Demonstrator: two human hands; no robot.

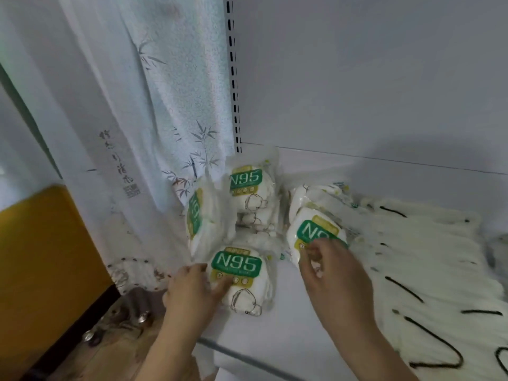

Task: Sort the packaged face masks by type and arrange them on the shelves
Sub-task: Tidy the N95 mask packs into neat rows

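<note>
Several white N95 mask packs with green labels lie at the left end of a white shelf (pixel 302 347). My left hand (pixel 192 287) grips the left edge of the nearest pack (pixel 242 273), thumb on its label. My right hand (pixel 327 268) pinches the lower edge of a second pack (pixel 313 229) on the right. One pack (pixel 251 188) stands upright at the back. Another (pixel 199 218) leans on its side at the left. More packs (pixel 316 196) are piled behind the right one.
A row of clear-wrapped white masks with black ear loops (pixel 417 270) covers the shelf's right part. A white bamboo-print curtain (pixel 143 133) hangs left of the shelf. An orange panel (pixel 35 257) stands lower left, above a wooden floor. The slotted shelf upright (pixel 235 86) rises behind.
</note>
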